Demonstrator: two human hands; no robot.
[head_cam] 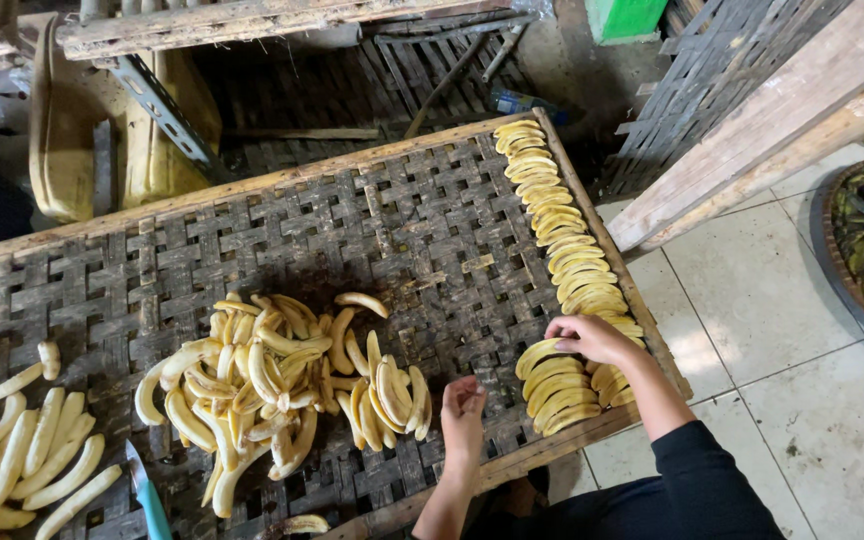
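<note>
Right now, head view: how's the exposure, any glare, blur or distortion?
Head view: soft daylight, brightest on the floor tiles at right with mild sheen; top-left under the bench is dark. Banana slices and woven tray are sharp. Right hand and left hand show no motion blur. Slight wide-angle bowing at the edges.

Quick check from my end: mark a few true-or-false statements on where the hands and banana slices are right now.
1. The right hand touches banana slices in the row along the woven tray's right edge. True.
2. The left hand grips a knife. False: it rests by the heap of slices, no knife in it.
3. The slices in the row overlap. True.
4. The tray's middle is covered with slices. False: it is bare weave.
</note>
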